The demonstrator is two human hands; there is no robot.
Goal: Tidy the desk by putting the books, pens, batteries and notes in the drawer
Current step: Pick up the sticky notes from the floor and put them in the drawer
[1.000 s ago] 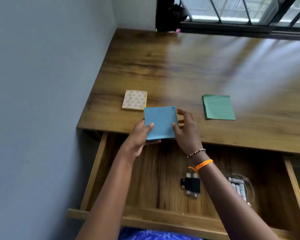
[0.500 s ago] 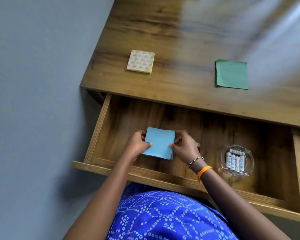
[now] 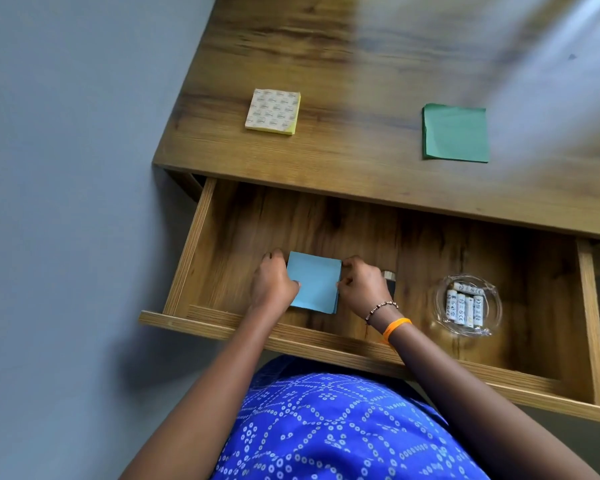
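Two hands hold one blue note pad (image 3: 314,281) inside the open drawer (image 3: 201,244), toward its front-left part. Left hand (image 3: 272,284) grips the pad's left edge, fingers curled; right hand (image 3: 362,287) pinches the right edge, fingers curled. Whether the pad rests on the drawer floor: cannot tell. Just right of the right hand a small dark object (image 3: 390,280) shows, mostly hidden. Glass dish (image 3: 492,306) holding white batteries (image 3: 465,304) sits in the drawer's right part, near its front edge. On the desk (image 3: 343,46): patterned yellow note pad (image 3: 273,111) near the left edge, green note pad (image 3: 455,133) further right, both near the front edge, well apart.
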